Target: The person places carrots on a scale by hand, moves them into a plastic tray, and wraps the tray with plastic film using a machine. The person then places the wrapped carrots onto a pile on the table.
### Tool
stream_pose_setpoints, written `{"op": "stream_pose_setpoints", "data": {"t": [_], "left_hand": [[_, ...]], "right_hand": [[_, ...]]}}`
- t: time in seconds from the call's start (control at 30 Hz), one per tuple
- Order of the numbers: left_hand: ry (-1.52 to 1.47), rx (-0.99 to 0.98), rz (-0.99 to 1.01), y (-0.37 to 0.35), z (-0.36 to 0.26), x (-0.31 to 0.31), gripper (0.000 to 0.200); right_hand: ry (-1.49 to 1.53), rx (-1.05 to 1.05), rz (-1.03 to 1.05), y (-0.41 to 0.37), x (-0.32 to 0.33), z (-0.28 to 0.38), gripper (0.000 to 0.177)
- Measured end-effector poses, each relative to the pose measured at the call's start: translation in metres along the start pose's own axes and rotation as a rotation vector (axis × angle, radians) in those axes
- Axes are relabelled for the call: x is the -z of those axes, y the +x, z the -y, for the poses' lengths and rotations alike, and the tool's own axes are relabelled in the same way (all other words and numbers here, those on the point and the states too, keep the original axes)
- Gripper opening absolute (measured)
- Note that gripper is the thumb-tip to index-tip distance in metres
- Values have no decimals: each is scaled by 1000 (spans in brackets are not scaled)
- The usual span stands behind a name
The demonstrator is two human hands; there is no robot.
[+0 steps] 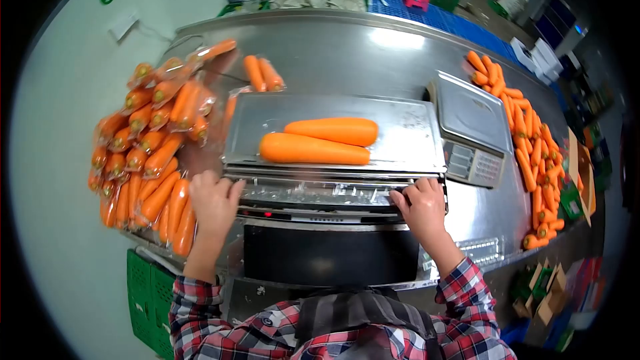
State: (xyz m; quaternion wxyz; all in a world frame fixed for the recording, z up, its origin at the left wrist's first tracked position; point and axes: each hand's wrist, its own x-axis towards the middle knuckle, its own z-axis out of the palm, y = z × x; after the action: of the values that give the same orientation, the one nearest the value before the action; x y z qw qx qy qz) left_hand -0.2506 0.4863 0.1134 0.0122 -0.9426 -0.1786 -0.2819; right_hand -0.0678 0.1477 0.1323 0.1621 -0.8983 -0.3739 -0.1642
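Two large carrots (315,149) lie side by side on the metal plate (407,117) of a wrapping machine. Along the plate's front edge runs a strip of clear plastic film (313,191), wrinkled and shiny. My left hand (213,201) is closed at the left end of this strip, thumb towards the middle. At the right end, my right hand (425,208) has its fingers curled and its thumb pressed in, pinching the film's edge. The film in my fingers is thin and hard to see. Neither hand touches the carrots.
Wrapped carrots (143,147) are piled at the left, with another wrapped pack (263,73) behind the plate. A digital scale (473,120) stands to the right. Beyond it lies a long heap of loose carrots (533,153). A green crate (148,300) is below the steel table's (320,40) left side.
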Motion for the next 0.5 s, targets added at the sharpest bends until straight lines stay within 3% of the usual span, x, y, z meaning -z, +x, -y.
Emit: {"op": "stream_pose_setpoints", "data": {"t": [0.1,0.23,0.27,0.3,0.37,0.47,0.5], "left_hand": [[-139,5,57,-3,-4,-14,23],[-457,266,167,3,7,-26,20],[-589,288,129,5,9,-28,19],[-895,550,291,12,10,-17,22],[-1736,995,504,29,16,-2,28],[-2452,895,608,66,32,41,23],[-2478,764,554,84,32,50,28]], "right_hand": [[82,-20,26,3,-15,10,21],[254,-65,120,14,-10,7,15],[395,-217,280,18,-2,3,17],[528,-372,445,23,10,2,19],[1097,-600,496,30,30,2,20],[1809,-406,270,57,62,-9,20],[1971,-340,185,75,69,-12,19]]}}
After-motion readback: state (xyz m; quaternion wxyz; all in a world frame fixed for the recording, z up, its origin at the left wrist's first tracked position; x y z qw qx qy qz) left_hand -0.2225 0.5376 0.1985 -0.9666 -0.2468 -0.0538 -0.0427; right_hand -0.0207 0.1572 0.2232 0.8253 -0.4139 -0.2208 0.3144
